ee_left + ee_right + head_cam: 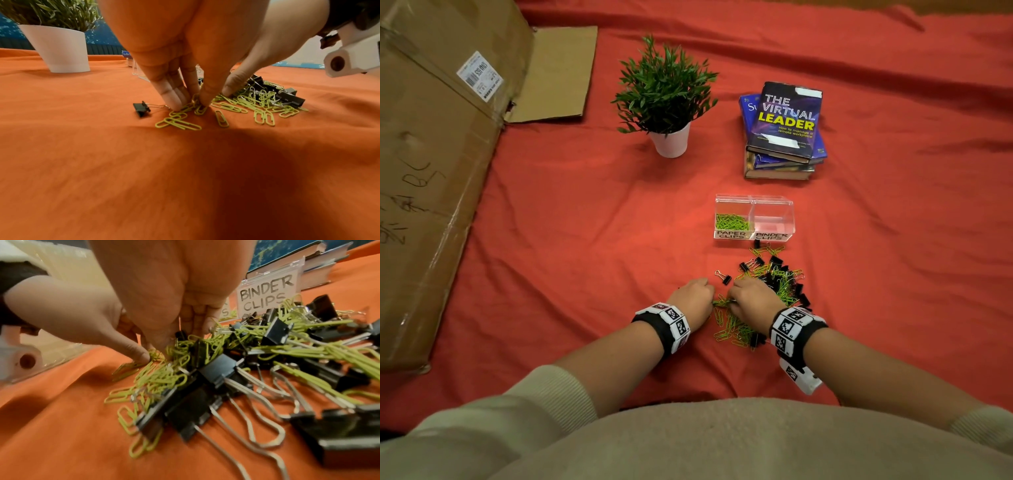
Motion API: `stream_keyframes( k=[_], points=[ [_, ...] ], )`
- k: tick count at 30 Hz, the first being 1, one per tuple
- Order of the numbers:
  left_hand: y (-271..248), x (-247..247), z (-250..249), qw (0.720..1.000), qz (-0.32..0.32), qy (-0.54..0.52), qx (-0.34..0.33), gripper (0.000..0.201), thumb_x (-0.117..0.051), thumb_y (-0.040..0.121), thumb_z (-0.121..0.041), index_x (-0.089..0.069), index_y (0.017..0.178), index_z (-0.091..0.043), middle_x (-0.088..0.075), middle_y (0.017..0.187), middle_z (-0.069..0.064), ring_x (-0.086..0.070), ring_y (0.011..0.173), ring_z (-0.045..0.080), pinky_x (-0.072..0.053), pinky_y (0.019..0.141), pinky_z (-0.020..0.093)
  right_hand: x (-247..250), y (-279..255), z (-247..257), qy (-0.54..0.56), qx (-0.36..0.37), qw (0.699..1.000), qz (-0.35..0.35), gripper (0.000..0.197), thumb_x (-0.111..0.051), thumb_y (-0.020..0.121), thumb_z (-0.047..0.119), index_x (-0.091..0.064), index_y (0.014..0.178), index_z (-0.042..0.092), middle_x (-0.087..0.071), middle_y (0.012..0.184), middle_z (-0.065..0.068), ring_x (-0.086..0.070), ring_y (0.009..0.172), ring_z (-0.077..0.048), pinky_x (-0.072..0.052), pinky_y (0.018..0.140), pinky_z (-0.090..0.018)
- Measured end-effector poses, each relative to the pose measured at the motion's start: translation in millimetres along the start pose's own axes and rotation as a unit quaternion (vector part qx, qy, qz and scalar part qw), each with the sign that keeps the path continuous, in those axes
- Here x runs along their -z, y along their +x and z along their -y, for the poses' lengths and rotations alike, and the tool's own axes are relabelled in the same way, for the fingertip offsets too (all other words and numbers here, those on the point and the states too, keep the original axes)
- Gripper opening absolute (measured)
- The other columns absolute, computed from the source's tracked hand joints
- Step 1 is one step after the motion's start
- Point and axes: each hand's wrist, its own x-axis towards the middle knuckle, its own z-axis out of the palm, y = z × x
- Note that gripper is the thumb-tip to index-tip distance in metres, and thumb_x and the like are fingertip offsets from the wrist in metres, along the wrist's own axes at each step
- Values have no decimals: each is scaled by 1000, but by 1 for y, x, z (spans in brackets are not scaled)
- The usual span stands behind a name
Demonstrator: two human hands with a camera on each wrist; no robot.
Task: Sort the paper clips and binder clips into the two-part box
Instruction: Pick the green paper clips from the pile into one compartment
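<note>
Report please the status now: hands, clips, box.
Left hand pinching green wire paper clips; right hand in the same heap. Clear two-part plastic box: paper-clip side partly filled, binder side empty. Black metal binder clips tangled in.

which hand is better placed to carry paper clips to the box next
Left, probably. The left hand already pinches green paper clips off the cloth, while the right hand is down in the mixed pile.
</note>
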Motion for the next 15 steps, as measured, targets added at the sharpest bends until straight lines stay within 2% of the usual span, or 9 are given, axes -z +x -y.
stream_keyframes(
  k=[2,5,7,9,11,12,13,15],
  points=[
    [1,-1,-1,1000,2,2,3,20,-47,92,-14,-54,104,0,-52,113,14,-51,112,32,-45,91,45,3,2,-3,39,-23,999,-10,22,-55,88,23,-63,102,8,-63,106,-8,-49,105,-26,-37,95,-36],
    [2,-1,0,1000,3,-3,10,22,-47,92,-14,-54,107,1,-51,115,15,-50,115,32,-43,92,44,13,3,-9,156,-67,985,-36,14,-63,85,27,-66,89,15,-64,93,-2,-44,99,-19,-40,89,-35],
    [3,-1,2,1000,3,-13,17,22,-46,92,-13,-54,108,1,-51,116,15,-49,115,32,-42,93,44,22,5,-13,234,-92,967,-31,9,-68,81,29,-66,81,20,-65,85,1,-48,92,-17,-43,81,-33],
    [5,-1,5,1000,1,-23,20,21,-46,92,-13,-53,107,0,-51,116,16,-50,115,33,-43,95,44,34,7,-16,321,-120,939,-28,7,-69,81,24,-68,79,18,-67,80,-1,-55,75,-14,-46,69,-31],
    [6,-1,9,999,-3,-30,24,21,-45,92,-12,-52,108,0,-53,115,17,-52,113,35,-43,95,45,45,9,-18,394,-146,907,-34,6,-68,83,19,-67,81,14,-64,72,1,-51,56,-9,-43,54,-23],
    [7,-1,11,999,-5,-34,28,20,-44,92,-11,-51,108,0,-55,115,18,-53,111,36,-44,94,45,51,10,-19,423,-157,892,-38,5,-66,84,17,-66,80,13,-62,69,2,-48,52,-9,-40,49,-20],
    [8,1,13,999,-8,-37,30,20,-43,92,-10,-50,108,0,-56,114,19,-54,110,37,-44,93,45,58,12,-20,450,-162,877,-44,6,-65,85,15,-65,80,14,-62,70,1,-49,54,-11,-39,50,-20],
    [10,2,15,998,-12,-46,31,19,-42,93,-10,-50,108,0,-58,114,21,-55,108,37,-43,92,44,69,17,-23,490,-169,853,-58,7,-62,87,12,-65,80,14,-66,79,-2,-57,70,-16,-45,59,-22]
  ],
)
